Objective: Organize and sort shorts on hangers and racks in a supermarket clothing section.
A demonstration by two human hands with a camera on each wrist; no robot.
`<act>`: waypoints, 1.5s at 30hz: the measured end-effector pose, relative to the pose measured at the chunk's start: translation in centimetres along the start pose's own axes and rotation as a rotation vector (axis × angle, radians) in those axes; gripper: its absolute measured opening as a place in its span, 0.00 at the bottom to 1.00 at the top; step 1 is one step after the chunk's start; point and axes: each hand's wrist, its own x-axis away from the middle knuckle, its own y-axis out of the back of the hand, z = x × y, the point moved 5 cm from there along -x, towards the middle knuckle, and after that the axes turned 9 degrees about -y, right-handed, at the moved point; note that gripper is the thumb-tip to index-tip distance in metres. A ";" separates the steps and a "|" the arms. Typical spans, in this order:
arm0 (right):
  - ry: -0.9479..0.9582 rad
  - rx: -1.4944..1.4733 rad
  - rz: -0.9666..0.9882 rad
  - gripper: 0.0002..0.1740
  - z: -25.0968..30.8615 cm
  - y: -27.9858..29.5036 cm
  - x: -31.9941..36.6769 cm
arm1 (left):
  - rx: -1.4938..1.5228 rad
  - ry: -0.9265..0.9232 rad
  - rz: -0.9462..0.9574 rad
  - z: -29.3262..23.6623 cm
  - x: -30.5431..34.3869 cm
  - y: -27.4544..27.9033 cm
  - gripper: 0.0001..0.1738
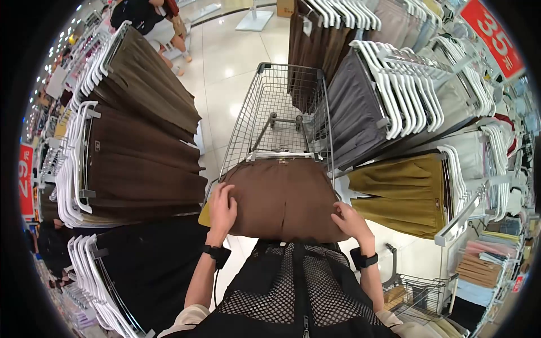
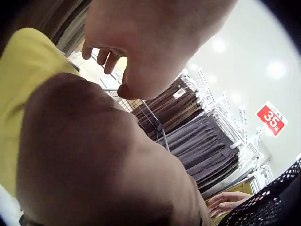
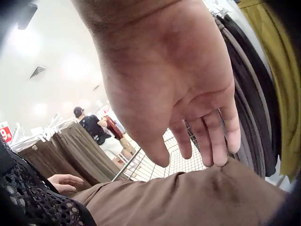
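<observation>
Brown trousers (image 1: 282, 194) with a hanger bar (image 1: 280, 156) along their far edge lie spread across the near end of a wire shopping cart (image 1: 256, 96), in front of my body. My left hand (image 1: 223, 207) is at their left edge, its fingers loosely bent with nothing between them. At the opposite edge is my right hand (image 1: 352, 221); the right wrist view shows its palm and extended fingers (image 3: 214, 146), fingertips right at the brown cloth. Something yellow (image 1: 205, 214) pokes out from under the trousers beside my left wrist.
Racks of brown trousers (image 1: 143, 163) and black trousers (image 1: 152, 270) line the left. Grey trousers (image 1: 352, 101) and mustard trousers (image 1: 403, 191) hang close on the right. Another cart (image 1: 422, 298) stands behind at right. A person (image 3: 96, 129) is farther up the tiled aisle (image 1: 222, 67).
</observation>
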 end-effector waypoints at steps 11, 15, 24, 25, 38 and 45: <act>0.119 0.054 0.206 0.25 4.2 -8.8 -20.0 | 0.110 0.332 0.165 9.4 0.7 1.1 0.24; 0.136 0.248 0.100 0.28 2.1 -12.3 -28.3 | 0.130 0.341 0.130 9.6 -0.1 0.9 0.22; 0.105 0.411 0.169 0.29 -0.1 -19.2 -42.0 | 0.133 0.477 0.121 8.8 -1.6 0.7 0.21; 0.084 0.440 0.190 0.29 0.1 -19.6 -42.0 | 0.100 0.486 0.132 8.9 -1.6 0.6 0.20; -0.021 0.255 -0.061 0.19 3.2 -14.9 -41.0 | 0.110 0.494 0.143 9.6 -1.1 0.3 0.21; 0.037 0.043 -0.255 0.16 7.6 -7.3 -29.9 | 0.174 0.508 0.120 10.1 -0.4 0.6 0.21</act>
